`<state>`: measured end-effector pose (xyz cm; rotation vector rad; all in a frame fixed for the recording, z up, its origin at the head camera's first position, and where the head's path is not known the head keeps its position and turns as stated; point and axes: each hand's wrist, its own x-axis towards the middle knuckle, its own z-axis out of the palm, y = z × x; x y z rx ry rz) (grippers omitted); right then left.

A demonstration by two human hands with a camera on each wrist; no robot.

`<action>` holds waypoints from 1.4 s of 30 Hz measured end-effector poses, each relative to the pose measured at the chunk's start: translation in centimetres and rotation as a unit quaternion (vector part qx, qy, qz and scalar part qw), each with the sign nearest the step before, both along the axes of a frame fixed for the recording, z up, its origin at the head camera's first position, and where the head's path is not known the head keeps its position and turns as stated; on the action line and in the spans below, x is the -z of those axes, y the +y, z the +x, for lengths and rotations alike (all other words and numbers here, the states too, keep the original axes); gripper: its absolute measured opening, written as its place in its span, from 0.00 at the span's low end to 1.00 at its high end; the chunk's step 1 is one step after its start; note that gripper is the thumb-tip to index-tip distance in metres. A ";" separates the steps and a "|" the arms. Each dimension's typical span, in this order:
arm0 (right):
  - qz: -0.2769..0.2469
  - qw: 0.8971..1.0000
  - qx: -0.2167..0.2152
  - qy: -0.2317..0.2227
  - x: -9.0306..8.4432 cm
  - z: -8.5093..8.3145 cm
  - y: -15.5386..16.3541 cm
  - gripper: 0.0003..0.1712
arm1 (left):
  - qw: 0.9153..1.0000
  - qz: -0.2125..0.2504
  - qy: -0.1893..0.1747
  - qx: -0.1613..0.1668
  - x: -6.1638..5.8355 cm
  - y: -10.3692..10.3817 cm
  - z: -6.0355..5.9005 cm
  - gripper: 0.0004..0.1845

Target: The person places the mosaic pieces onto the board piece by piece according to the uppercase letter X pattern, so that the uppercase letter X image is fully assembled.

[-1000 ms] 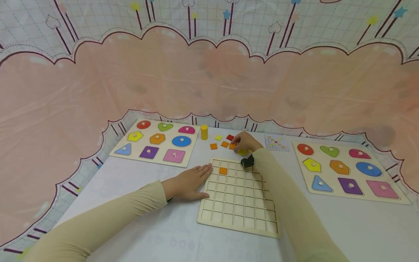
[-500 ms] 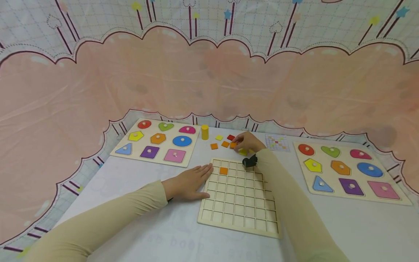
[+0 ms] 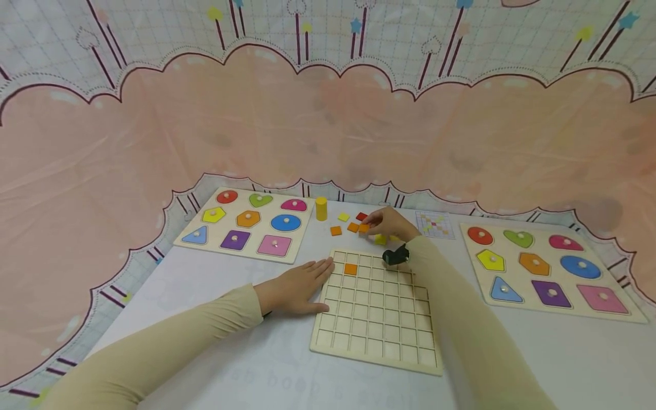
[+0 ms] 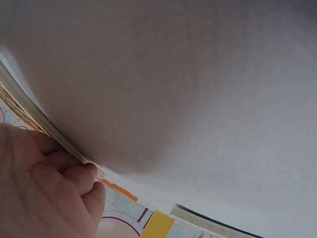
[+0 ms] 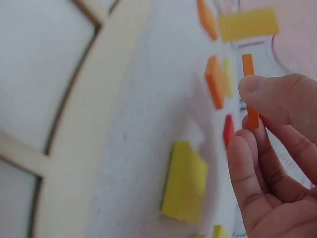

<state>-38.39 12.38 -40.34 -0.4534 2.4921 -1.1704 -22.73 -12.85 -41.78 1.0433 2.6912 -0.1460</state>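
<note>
My right hand [image 3: 376, 221] reaches past the far edge of the wooden grid board [image 3: 376, 319] to the loose tiles. Thumb and fingers [image 5: 262, 94] pinch an orange tile [image 5: 249, 84], held on edge just above the table. A yellow tile [image 5: 185, 181] lies by the palm, with orange [image 5: 215, 82] and red [image 5: 228, 130] tiles beyond it. One orange tile [image 3: 351, 269] sits in the grid's top row. My left hand [image 3: 307, 276] lies flat on the table, fingers [image 4: 74, 178] against the board's left edge [image 4: 29, 104].
A yellow cylinder [image 3: 321, 208] stands left of the loose tiles. Shape puzzles with knobbed pieces lie at far left [image 3: 246, 225] and right [image 3: 543, 267]. A small pattern card [image 3: 434, 224] lies behind the right hand. A pink patterned cloth rises behind the table.
My right hand stays over the loose tiles and has shifted slightly, its fingers closing on the orange tile. The left hand has not moved.
</note>
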 end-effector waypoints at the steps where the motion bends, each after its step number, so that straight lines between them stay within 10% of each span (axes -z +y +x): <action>1: -0.003 1.000 -0.004 0.003 -0.2 0.2 0.0 0.16 | 1.000 -0.002 0.001 0.000 0.0 0.0 0.0 0.48; 25: -0.038 0.992 -0.101 0.067 -0.7 9.4 1.5 0.14 | 1.000 -0.007 0.025 0.010 0.1 0.1 0.1 0.48; 42: -0.018 0.990 -0.134 0.050 1.3 11.3 1.0 0.14 | 1.000 0.008 0.017 0.006 0.1 -0.1 0.2 0.47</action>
